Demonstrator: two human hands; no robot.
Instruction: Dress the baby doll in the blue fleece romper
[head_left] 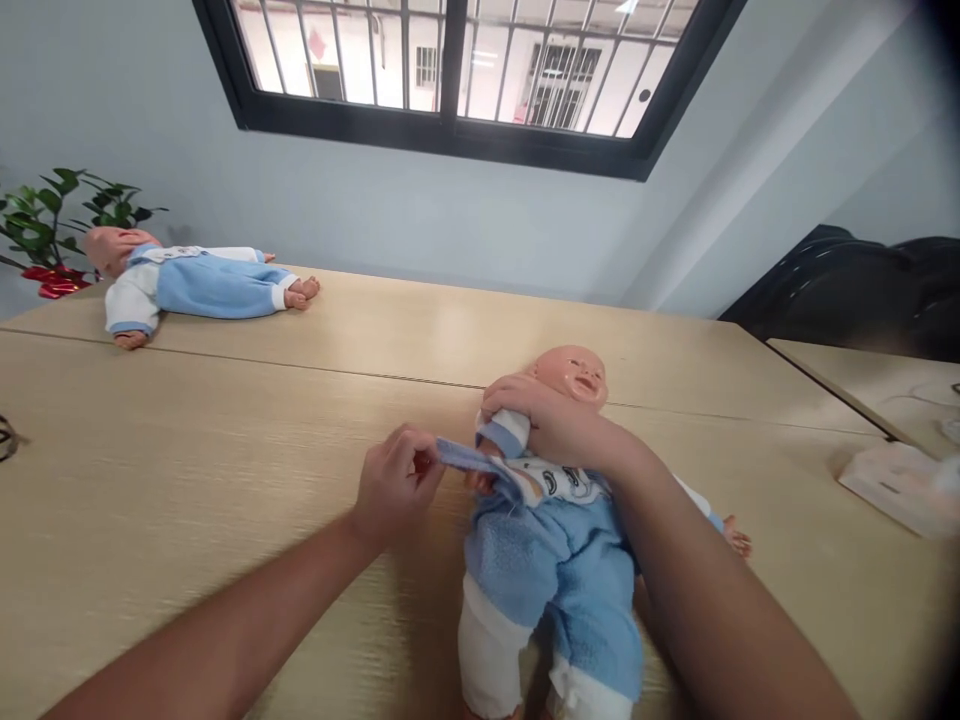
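Note:
A baby doll (566,372) in a blue and white outfit (517,560) lies face up on the table, legs toward me. My left hand (397,478) is closed in a pinch on a blue strip of cloth (466,456), an edge of the doll's outfit pulled out to the left. Across the doll's upper chest, my right hand (551,420) is wrapped round its shoulder and white sleeve (508,430). The doll's small hand (480,482) shows just below the stretched cloth. My right forearm covers part of the doll's side.
A second doll (217,283) in similar clothes lies at the back left of the wooden table (360,420), near a potted plant (49,215). Toward the right edge is a whitish translucent item (896,485). Black chairs (862,290) stand beyond it, and a barred window (450,80) is ahead.

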